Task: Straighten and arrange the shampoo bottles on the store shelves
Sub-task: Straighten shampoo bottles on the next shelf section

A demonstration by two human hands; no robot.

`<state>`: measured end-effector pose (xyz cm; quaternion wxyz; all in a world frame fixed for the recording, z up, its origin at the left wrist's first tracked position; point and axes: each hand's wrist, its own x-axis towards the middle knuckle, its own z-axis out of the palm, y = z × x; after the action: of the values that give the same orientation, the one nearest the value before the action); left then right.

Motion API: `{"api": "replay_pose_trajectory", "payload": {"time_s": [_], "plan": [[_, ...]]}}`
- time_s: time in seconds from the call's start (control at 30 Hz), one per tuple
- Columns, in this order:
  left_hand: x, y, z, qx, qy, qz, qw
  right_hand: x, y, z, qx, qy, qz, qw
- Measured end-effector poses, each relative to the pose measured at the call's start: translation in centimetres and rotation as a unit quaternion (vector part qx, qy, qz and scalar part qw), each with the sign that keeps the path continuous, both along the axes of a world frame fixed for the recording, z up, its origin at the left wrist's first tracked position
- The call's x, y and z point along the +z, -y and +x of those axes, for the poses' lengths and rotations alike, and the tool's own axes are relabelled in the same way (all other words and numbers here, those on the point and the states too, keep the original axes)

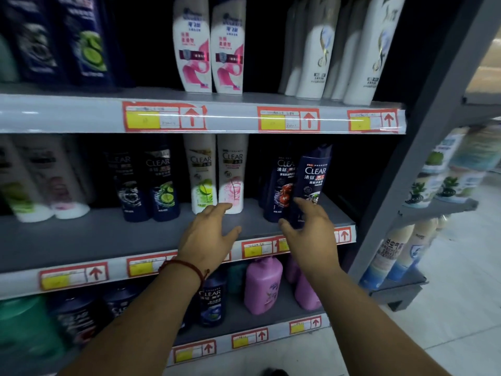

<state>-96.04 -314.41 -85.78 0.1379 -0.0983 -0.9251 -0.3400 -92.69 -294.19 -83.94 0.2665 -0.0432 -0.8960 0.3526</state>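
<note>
On the middle shelf (108, 234) stand Clear shampoo bottles. My left hand (208, 237) reaches in with straight, spread fingers. Its fingertips are at the base of a white bottle with a pink label (231, 169), which stands upright beside a white bottle with a green label (202, 172). My right hand (309, 232) is spread open around the bottom of a dark blue Clear bottle (313, 175) that leans with its top to the right. The base of this bottle shows between thumb and forefinger. Behind it stands another dark blue bottle (279, 183).
More dark and white bottles (160, 183) line the middle shelf to the left. White bottles (211, 47) fill the top shelf, and purple bottles (261, 286) the lower one. A grey upright (423, 137) ends the shelf at right, with spray cans (390, 256) beyond it.
</note>
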Motion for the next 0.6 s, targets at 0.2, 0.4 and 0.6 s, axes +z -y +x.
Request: {"api": "replay_pose_trajectory", "payload": {"time_s": [0.2,0.4,0.6], "plan": [[0.3,5.2,1.0,0.051,0.009,-0.003,0.999,0.4,4.8,0.0,0.090,0.019,0.031,0.995],[-0.2,10.5,0.3,0.130,0.006,0.057,0.990,-0.1,10.8,-2.4,0.156,0.032,-0.001,0.987],[-0.5,14.7,-1.8,0.234,0.009,0.267,0.935,-1.4,17.7,-5.4,0.172,0.045,-0.154,0.972]]}}
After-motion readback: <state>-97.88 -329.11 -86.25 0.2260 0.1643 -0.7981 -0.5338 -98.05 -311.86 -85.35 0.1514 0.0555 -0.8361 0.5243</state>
